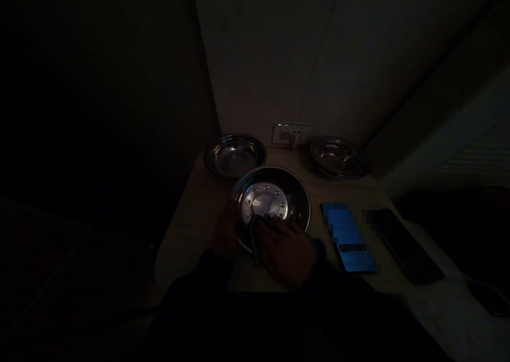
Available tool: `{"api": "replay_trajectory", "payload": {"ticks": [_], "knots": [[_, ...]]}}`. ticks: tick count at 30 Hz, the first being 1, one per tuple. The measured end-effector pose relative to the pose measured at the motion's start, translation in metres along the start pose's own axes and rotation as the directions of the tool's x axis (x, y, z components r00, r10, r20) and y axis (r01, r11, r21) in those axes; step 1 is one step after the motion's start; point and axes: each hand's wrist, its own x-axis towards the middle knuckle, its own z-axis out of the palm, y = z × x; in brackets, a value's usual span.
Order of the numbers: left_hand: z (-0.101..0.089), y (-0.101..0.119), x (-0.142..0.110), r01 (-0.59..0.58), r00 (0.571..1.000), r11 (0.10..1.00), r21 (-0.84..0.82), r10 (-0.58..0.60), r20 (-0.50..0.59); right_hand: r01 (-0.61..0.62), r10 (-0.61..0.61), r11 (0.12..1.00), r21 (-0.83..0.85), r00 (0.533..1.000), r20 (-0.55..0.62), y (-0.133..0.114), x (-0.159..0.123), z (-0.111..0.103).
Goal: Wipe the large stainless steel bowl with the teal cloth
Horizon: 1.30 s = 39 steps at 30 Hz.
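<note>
A round, shiny steel bowl (266,195) with a ring of dimples in its bottom stands at the middle of a small table. At its left rim, my left hand (226,232) grips the side, though the fingers are hard to make out in the dark. My right hand (285,250) reaches over the near rim with a dark greenish cloth (254,237) under its fingers. The cloth is pressed to the inside of the bowl, and part of it hangs out over the near edge.
Behind stand another steel bowl (235,157) at left and stacked steel bowls (338,157) at right. A lit phone (346,240) lies right of my right hand, beside a dark flat object (412,248). A wall socket (290,134) sits above the pale tabletop (179,234). The room is very dark.
</note>
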Motion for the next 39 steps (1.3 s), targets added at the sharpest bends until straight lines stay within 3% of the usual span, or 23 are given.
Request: {"api": "replay_trajectory", "payload": {"ticks": [15,21,26,33,39], "knots": [[-0.001,0.006,0.000,-0.021,1.000,0.994,0.109,0.023,-0.017,-0.003,0.003,1.000,0.008,1.000,-0.007,-0.007,0.017,-0.002],[-0.002,0.005,-0.001,0.032,0.999,0.997,0.070,-0.034,0.035,-0.041,0.040,0.999,-0.031,0.999,-0.034,-0.006,0.029,-0.002],[-0.001,0.008,-0.002,-0.038,0.999,0.994,0.103,0.034,0.042,-0.069,0.067,0.996,-0.058,0.997,-0.045,-0.003,0.038,-0.003],[0.001,0.017,-0.005,-0.062,0.997,0.991,0.115,0.057,0.054,0.006,-0.004,0.998,-0.061,0.999,0.041,0.004,0.020,-0.005],[0.001,0.011,-0.006,-0.089,0.995,0.991,0.098,0.084,0.055,0.032,-0.026,0.998,-0.057,0.995,0.101,0.010,0.000,-0.004]]}}
